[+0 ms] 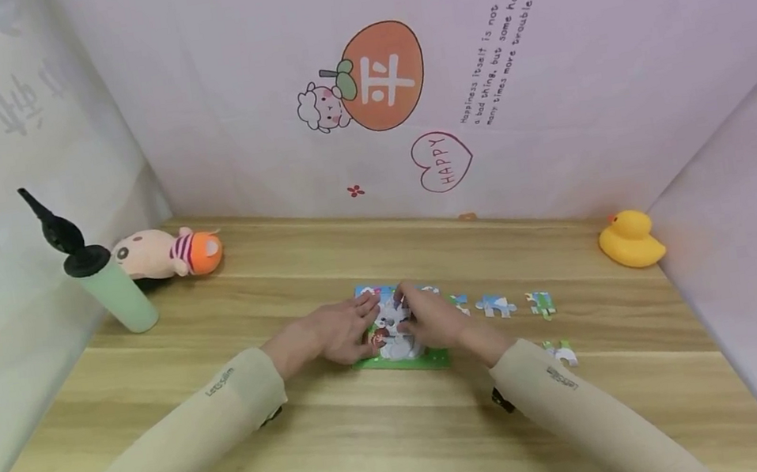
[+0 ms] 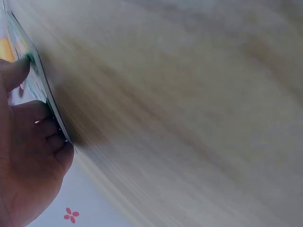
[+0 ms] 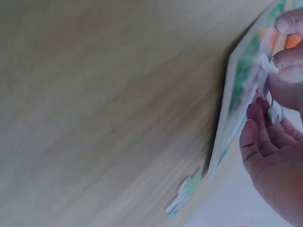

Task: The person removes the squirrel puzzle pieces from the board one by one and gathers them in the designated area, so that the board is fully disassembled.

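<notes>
A jigsaw puzzle board (image 1: 395, 363) with a grey cartoon animal, a blue top and a green bottom lies flat on the table. My left hand (image 1: 346, 331) rests over its left side, fingers and thumb on the picture. From the right, my right hand (image 1: 440, 322) reaches over the board. In the right wrist view, its thumb and fingers pinch a small puzzle piece (image 3: 275, 109) close above the picture; the fingers hide part of it. The left hand's fingertips (image 3: 284, 24) also show there, at the board.
Loose puzzle pieces (image 1: 495, 305) lie right of the board, one piece (image 1: 563, 353) nearer the front. A yellow rubber duck (image 1: 630, 241) sits at the back right. A pale green bottle (image 1: 116, 294) with a black lid and a plush toy (image 1: 161, 254) stand at the back left, by the walls.
</notes>
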A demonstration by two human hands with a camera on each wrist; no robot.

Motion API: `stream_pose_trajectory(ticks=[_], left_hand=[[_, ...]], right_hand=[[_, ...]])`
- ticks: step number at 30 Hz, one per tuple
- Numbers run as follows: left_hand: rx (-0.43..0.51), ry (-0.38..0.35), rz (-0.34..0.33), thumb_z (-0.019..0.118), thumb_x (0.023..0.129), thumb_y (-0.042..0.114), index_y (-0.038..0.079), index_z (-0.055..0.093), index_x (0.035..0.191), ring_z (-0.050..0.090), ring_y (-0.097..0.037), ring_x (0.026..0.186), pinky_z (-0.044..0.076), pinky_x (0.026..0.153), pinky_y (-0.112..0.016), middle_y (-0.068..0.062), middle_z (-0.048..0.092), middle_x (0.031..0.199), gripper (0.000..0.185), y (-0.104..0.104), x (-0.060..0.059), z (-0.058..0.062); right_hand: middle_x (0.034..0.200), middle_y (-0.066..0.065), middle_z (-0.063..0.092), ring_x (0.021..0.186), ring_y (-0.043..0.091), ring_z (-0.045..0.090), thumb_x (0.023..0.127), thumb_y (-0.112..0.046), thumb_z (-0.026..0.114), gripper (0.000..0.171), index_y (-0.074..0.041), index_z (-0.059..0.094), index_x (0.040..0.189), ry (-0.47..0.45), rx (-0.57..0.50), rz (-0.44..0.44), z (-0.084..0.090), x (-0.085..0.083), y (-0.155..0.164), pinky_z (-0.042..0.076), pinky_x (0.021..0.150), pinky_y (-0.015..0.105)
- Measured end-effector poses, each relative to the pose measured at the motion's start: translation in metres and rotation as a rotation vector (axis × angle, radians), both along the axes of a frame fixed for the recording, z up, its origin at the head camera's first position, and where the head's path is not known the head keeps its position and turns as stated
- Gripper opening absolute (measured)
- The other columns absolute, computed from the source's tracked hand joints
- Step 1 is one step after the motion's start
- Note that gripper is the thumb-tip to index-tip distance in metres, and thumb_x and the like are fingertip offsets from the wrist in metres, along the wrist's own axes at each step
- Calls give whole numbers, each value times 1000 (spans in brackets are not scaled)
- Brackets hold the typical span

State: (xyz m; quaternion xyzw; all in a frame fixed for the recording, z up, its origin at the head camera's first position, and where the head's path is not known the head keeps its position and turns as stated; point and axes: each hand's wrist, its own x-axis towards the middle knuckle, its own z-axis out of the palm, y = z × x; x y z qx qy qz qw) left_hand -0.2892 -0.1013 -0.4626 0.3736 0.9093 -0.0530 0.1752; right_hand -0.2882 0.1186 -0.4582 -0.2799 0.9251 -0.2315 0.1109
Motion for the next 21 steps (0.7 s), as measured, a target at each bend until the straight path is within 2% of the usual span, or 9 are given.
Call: stream_pose_trajectory(ticks=[4, 7, 11, 17, 21], left_hand=[[14, -12, -1, 48, 105, 58, 1, 26, 163, 13, -30, 165, 19, 136, -38, -16, 12, 176, 84, 0, 0, 0], [30, -16, 1, 50, 103, 60, 1, 26, 163, 13, -30, 165, 20, 136, -38, -16, 13, 176, 88, -1, -1, -1], [49, -21, -2, 53, 101, 63, 1, 26, 163, 13, -31, 165, 20, 136, -38, -16, 14, 176, 92, -1, -2, -3], [49, -49, 13, 57, 96, 68, 1, 24, 164, 11, -30, 166, 20, 136, -40, -15, 12, 176, 101, 0, 0, -2], [39, -54, 23, 59, 94, 71, 1, 22, 164, 9, -30, 166, 19, 137, -40, -14, 8, 177, 106, 0, 1, 0]], right_hand=[[101, 11, 67, 82, 14, 62, 102, -7, 64, 29, 0, 53, 128, -22, -138, 10, 2, 1, 8, 55, 68, 24], [95, 10, 67, 79, 14, 59, 102, -6, 62, 28, 1, 55, 129, -26, -225, 8, 7, 2, 18, 52, 66, 22], [93, 14, 69, 80, 17, 62, 101, -4, 62, 31, 2, 58, 131, 2, -297, -14, 12, 2, 45, 54, 66, 22], [95, 18, 72, 81, 18, 66, 101, -2, 63, 33, 3, 60, 133, 28, -311, -127, 19, 5, 101, 56, 65, 23], [88, 16, 68, 75, 11, 59, 99, 0, 63, 35, 9, 56, 133, 36, -268, -180, 19, 11, 135, 51, 62, 20]])
